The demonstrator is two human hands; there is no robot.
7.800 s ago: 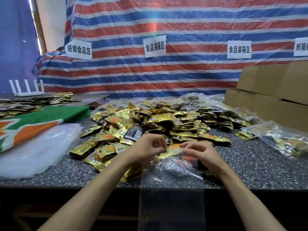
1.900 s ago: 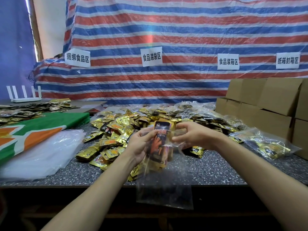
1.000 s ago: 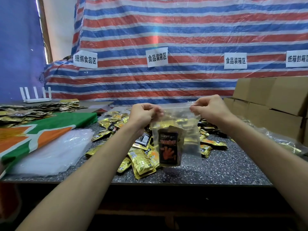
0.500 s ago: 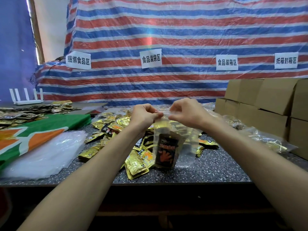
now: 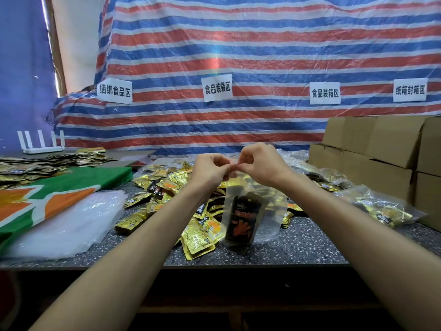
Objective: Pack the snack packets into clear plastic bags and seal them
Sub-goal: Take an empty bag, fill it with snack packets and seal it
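A clear plastic bag (image 5: 272,206) hangs above the speckled table (image 5: 298,244), its bottom near the tabletop. Inside it shows a black snack packet (image 5: 243,218) with an orange hand print, and gold packets behind it. My left hand (image 5: 210,170) and my right hand (image 5: 260,163) pinch the bag's top edge, fingertips meeting at its middle. A pile of gold snack packets (image 5: 167,187) lies on the table behind and to the left of the bag.
A stack of empty clear bags (image 5: 71,223) lies at the left, beside a green and orange cloth (image 5: 55,189). Filled bags (image 5: 381,209) lie at the right in front of cardboard boxes (image 5: 381,149). A striped tarp (image 5: 238,56) hangs behind.
The packets went into the bag and both hands lifted it upright. Over the last second my hands slid together along the top edge, from its corners to the middle.
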